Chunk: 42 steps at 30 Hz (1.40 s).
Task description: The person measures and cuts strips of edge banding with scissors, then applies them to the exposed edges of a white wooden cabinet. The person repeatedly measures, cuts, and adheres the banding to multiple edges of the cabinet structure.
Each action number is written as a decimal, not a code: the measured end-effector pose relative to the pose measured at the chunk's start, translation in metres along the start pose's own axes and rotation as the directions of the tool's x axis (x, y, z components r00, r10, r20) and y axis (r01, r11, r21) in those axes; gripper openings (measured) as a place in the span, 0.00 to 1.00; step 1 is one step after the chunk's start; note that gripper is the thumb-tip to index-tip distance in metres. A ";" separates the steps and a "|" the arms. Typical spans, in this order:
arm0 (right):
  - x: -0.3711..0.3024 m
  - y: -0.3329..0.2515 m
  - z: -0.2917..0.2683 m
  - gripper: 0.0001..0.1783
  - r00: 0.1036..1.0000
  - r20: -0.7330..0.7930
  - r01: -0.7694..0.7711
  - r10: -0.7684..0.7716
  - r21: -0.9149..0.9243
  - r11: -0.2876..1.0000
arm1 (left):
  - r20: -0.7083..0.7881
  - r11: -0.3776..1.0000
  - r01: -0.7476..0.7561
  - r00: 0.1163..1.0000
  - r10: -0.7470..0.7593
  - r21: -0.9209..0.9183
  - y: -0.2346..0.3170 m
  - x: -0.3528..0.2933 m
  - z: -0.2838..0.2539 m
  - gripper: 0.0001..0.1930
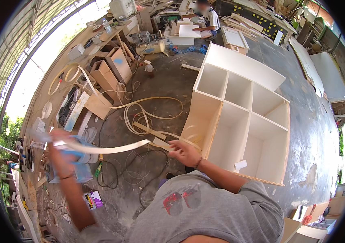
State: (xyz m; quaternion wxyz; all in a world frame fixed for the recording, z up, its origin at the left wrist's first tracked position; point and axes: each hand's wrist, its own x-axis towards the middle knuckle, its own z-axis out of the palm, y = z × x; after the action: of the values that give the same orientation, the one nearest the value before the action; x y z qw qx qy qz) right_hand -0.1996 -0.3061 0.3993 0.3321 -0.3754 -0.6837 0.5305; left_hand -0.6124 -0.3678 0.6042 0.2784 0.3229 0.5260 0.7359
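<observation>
My left hand [61,156], smeared by motion, is raised at the left and closed on one end of a white edge-banding strip [111,150]. The strip arcs rightward through the air, and its loose end stops short of my right hand [185,154]. That hand is beside the cabinet's near left side, its fingers loosely bent and apart, with nothing visible in them. A white cabinet carcass [229,106] with several compartments lies to the right. Behind the right hand, more banding [130,117] is coiled loosely on the floor.
A cluttered workbench [65,60] runs along the left. Cables [113,174] and a purple-and-yellow box [94,200] lie on the floor near me. Beyond stand a beige air compressor [150,47] and a blue coiled hose [186,49]. Another person [209,20] works with white panels at the back.
</observation>
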 end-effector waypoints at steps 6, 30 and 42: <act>0.014 -0.106 0.001 0.19 0.981 0.105 0.159 -0.161 0.028 0.987 | 0.376 0.919 0.383 0.869 -0.323 -0.097 -0.088 -0.108 0.175 0.15; -0.023 -0.071 -0.029 0.12 0.905 -0.360 0.146 -0.225 -0.234 0.961 | 0.378 0.727 0.668 0.721 -0.581 -0.156 -0.147 -0.144 0.220 0.10; -0.034 -0.110 0.035 0.25 0.979 -0.192 -0.032 -0.061 -0.447 0.894 | 0.433 0.855 0.498 0.808 -0.399 -0.142 -0.179 -0.170 0.176 0.09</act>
State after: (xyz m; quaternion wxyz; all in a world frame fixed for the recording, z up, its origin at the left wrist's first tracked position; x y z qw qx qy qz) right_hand -0.2298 -0.3691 0.4974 0.3083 -0.4882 -0.7530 0.3154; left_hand -0.3564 -0.3384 0.4447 0.5822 0.2898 0.4253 0.6294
